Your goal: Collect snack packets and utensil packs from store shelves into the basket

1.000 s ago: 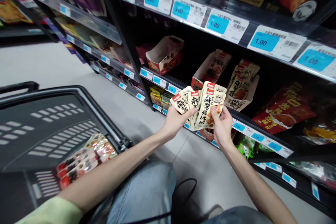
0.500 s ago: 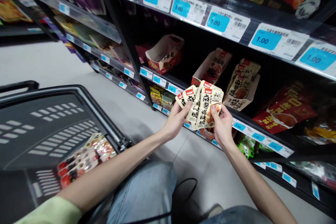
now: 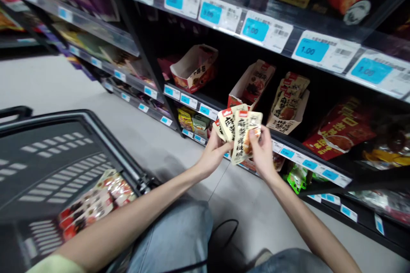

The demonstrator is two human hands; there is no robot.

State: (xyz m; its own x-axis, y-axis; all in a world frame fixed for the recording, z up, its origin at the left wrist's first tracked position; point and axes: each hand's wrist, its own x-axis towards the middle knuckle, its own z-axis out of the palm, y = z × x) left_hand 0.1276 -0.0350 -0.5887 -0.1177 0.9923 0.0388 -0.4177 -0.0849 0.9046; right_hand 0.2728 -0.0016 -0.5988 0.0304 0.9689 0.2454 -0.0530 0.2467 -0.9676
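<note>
Several cream snack packets with red tops and black lettering are fanned out between my hands, in front of the shelf. My left hand [image 3: 211,153] is closed on the overlapping packets [image 3: 228,123] at the left of the fan, thumb across their front. My right hand [image 3: 263,151] pinches the frontmost snack packet [image 3: 242,140] by its right edge, thumb on the printed picture. That packet overlaps the others and hides part of them. Just behind, an open carton [image 3: 286,117] on the shelf holds more packets of the same look.
A grey shopping basket [image 3: 85,121] stands at the left with several snack packets [image 3: 88,209] inside. More cartons on the shelf are a red-and-white one [image 3: 195,68] and one with a reddish packet [image 3: 251,85]. A shelf edge with price labels [image 3: 267,29] juts out above my hands.
My right hand has drawn the front packet slightly left and down, and my left hand's packets are now bunched closer behind it. The whole view has shifted a little.
</note>
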